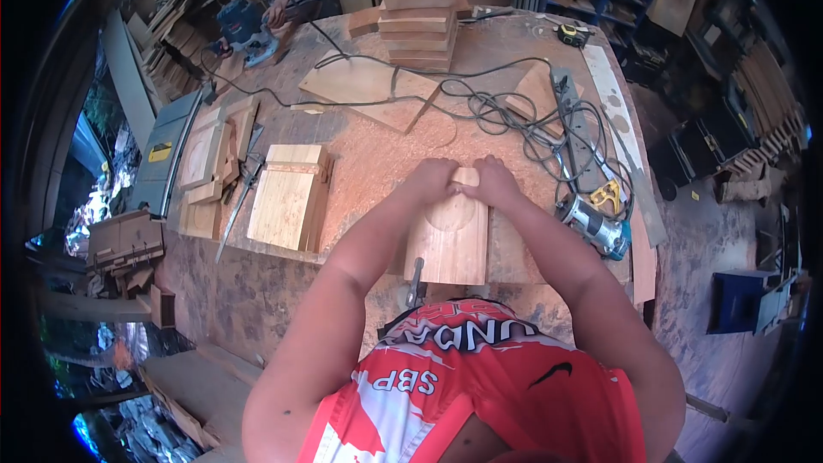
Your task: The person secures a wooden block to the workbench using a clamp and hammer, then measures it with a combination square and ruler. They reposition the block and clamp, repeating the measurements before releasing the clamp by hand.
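Note:
A pale wooden board with a rounded outline on its face lies at the table's front edge, its near end toward my body. My left hand and my right hand are side by side at its far end, fingers bent and closed around the wood. A lighter bit of wood shows between the thumbs; whether it is a separate block, I cannot tell. At the board's near left corner stands a dark clamp. Reddish wood shavings surround the hands.
Stacked boards sit left, beside a long bar clamp. A trim router and tangled black cord lie right. A tall wood stack rises behind. At far left, another person's hand is near a blue power tool.

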Available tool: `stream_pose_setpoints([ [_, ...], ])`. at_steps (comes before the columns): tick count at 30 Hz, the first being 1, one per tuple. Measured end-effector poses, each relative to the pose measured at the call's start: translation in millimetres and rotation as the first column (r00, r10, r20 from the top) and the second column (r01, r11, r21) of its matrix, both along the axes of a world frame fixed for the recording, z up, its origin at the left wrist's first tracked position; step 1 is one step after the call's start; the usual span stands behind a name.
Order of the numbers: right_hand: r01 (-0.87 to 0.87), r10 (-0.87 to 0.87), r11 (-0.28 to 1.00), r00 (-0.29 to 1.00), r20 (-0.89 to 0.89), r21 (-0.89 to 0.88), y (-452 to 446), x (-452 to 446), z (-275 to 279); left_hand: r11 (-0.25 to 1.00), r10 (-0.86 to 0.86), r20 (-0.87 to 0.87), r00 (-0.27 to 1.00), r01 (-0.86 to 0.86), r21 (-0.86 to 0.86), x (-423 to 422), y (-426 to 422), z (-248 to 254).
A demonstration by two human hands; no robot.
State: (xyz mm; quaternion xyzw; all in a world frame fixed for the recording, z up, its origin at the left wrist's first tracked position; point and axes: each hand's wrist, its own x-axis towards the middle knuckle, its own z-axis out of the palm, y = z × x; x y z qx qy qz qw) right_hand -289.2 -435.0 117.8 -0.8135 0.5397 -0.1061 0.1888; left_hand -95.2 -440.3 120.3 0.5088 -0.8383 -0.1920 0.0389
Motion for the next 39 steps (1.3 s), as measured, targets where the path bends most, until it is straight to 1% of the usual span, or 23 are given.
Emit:
stream_pose_setpoints([
  [1,0.065,-0.065,0.998,0.995,0.079,0.004,6,-3,-2,1.000,-0.011,-0.046,0.999,0.012,0.015,-1,-2,0],
  [2,0.074,-0.074,0.997,0.994,0.081,0.005,11,-6,-4,0.999,-0.020,-0.091,0.996,0.023,0.032,-2,-3,0],
  [3,0.133,-0.140,0.989,0.984,0.111,0.063,14,-8,-3,0.999,-0.026,-0.090,0.996,0.029,0.032,-3,-6,0],
  [4,0.189,-0.205,0.974,0.969,0.137,0.123,17,-10,-2,0.998,-0.057,-0.129,0.990,0.060,0.021,-5,-8,0],
  [5,0.194,-0.211,0.973,0.968,0.139,0.124,18,-12,-13,0.996,-0.088,-0.167,0.982,0.091,0.009,-7,-10,0],
  [7,0.205,-0.287,0.949,0.877,0.386,0.240,13,-15,-47,0.991,-0.121,-0.157,0.980,0.129,0.043,-14,-16,1],
  [8,0.208,-0.291,0.948,0.875,0.387,0.241,12,-14,-60,0.983,-0.148,-0.150,0.977,0.162,0.082,-18,-18,1],
  [10,0.207,-0.336,0.937,0.753,0.565,0.280,15,-13,-75,0.982,-0.154,-0.155,0.976,0.169,0.085,-17,-16,5],
  [11,0.210,-0.340,0.936,0.751,0.566,0.284,16,-14,-82,0.981,-0.157,-0.160,0.974,0.172,0.085,-16,-15,7],
  [13,0.150,-0.350,0.917,0.747,0.565,0.369,20,-14,-80,0.982,-0.154,-0.162,0.975,0.170,0.086,-17,-19,1],
  [14,0.155,-0.357,0.914,0.744,0.565,0.374,27,-13,-80,0.982,-0.149,-0.166,0.975,0.165,0.087,-17,-20,-2],
  [16,0.308,-0.387,0.921,0.792,0.472,0.238,41,-8,-60,0.982,-0.149,-0.170,0.974,0.165,0.088,-17,-21,-4],
  [18,0.311,-0.380,0.925,0.791,0.479,0.221,42,-6,-64,0.983,-0.141,-0.174,0.974,0.159,0.090,-18,-20,-4],
  [19,0.312,-0.371,0.929,0.791,0.487,0.200,42,-4,-66,0.984,-0.157,-0.156,0.975,0.169,0.062,-18,-20,-3],
  [20,0.314,-0.375,0.927,0.789,0.486,0.206,41,-4,-67,0.983,-0.173,-0.138,0.975,0.180,0.036,-19,-19,-2],
  [22,0.294,-0.387,0.921,0.746,0.541,0.254,42,-4,-59,0.985,-0.158,-0.149,0.976,0.167,0.047,-19,-21,-5],
  [24,0.287,-0.377,0.925,0.767,0.519,0.248,42,-6,-50,0.986,-0.139,-0.163,0.977,0.152,0.071,-18,-22,-8],
  [26,0.281,-0.375,0.925,0.784,0.494,0.256,43,-7,-57,0.990,-0.126,-0.187,0.974,0.136,0.044,-18,-19,-6],
  [27,0.284,-0.353,0.935,0.793,0.497,0.211,41,-7,-61,0.992,-0.088,-0.180,0.980,0.103,0.072,-20,-18,-2],
  [28,0.286,-0.329,0.944,0.801,0.500,0.164,40,-7,-64,0.991,-0.089,-0.181,0.979,0.106,0.087,-21,-17,-2],
  [33,0.259,-0.350,0.932,0.821,0.451,0.252,39,-12,-48,0.991,-0.065,-0.149,0.987,0.081,0.103,-22,-17,1],
  [35,0.239,-0.373,0.918,0.791,0.485,0.315,39,-13,-48,0.991,-0.061,-0.137,0.989,0.076,0.114,-22,-18,4],
  [39,0.251,-0.385,0.915,0.775,0.501,0.315,41,-12,-55,0.991,-0.055,-0.132,0.990,0.070,0.111,-22,-18,1],
])
